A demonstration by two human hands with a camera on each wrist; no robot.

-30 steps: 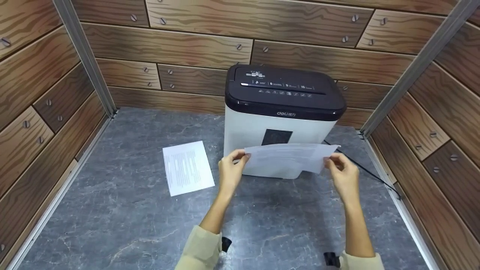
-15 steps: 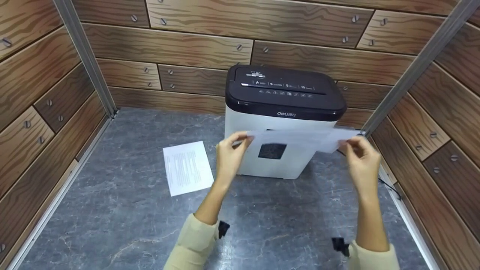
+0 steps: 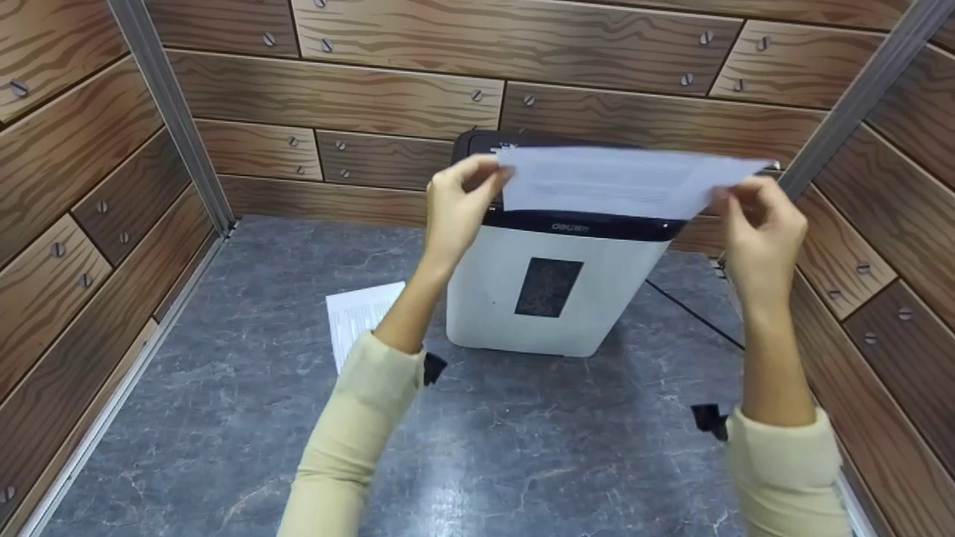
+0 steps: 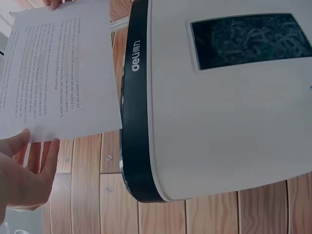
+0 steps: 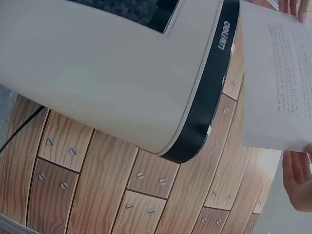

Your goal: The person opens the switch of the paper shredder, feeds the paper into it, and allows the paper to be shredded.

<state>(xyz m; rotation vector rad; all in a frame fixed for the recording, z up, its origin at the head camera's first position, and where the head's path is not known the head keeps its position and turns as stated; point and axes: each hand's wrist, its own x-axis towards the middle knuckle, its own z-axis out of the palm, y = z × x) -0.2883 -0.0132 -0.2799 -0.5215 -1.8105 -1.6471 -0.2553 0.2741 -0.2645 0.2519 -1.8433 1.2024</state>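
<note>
A printed sheet of paper is stretched between both hands above the dark top of a white paper shredder. My left hand pinches its left edge between thumb and fingers, and my right hand pinches the right edge. In the left wrist view, the lower edge of the sheet is level with the shredder's dark rim, while my left hand grips one side. Paper shreds show behind the shredder's window. The sheet covers the feed slot in the head view.
Another printed sheet lies on the grey marbled surface to the left, partly hidden by my left forearm. A black cord runs from the shredder to the right. Wood-patterned walls enclose the back and sides.
Both hands have raised the sheet from in front of the shredder to over its top, moving forward. The right hand has also shifted right. The sheet on the surface has stayed put.
</note>
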